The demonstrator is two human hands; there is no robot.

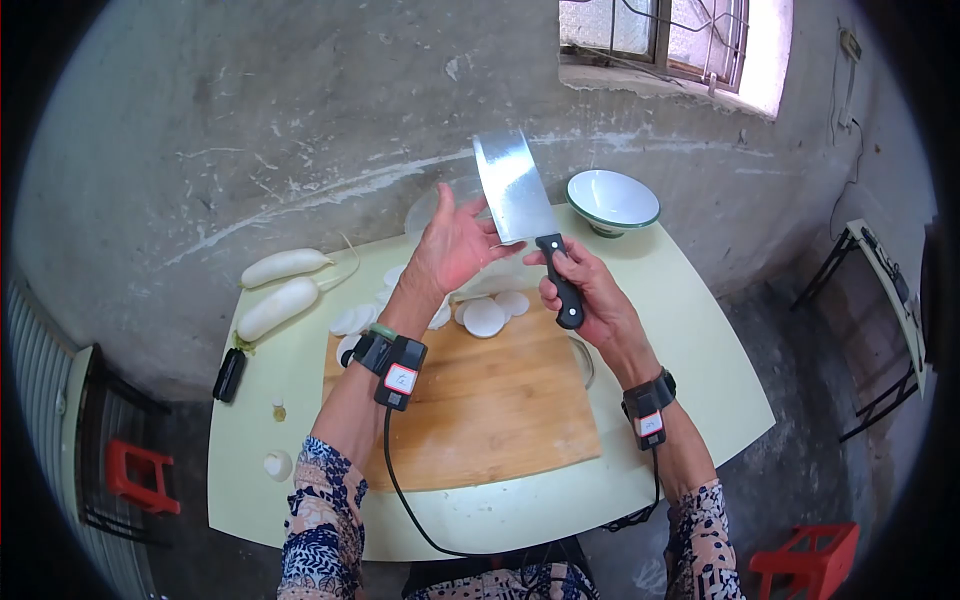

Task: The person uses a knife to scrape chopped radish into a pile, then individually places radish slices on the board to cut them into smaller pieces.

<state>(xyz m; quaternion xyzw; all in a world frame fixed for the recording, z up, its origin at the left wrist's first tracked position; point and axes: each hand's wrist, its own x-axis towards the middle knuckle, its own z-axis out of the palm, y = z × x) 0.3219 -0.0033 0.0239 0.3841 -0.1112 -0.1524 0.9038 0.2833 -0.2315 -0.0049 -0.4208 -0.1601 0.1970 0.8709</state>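
My right hand [598,300] grips the black handle of a cleaver [514,190], raised over the far side of the cutting board with its broad blade pointing up and away. My left hand [452,245] is open beside the blade's lower part, palm turned towards it and fingers reaching behind it. Below both hands, white radish slices [484,318] lie along the far edge of the wooden cutting board [485,420]. My left forearm covers part of the board and some slices.
Two whole white radishes [278,308] lie at the table's left, near a black case [229,375]. A cut radish end [277,465] sits closer. A white enamel bowl [612,197] stands at the back right. Cables hang from both wrist devices [400,375]. Red stools [806,562] flank the table.
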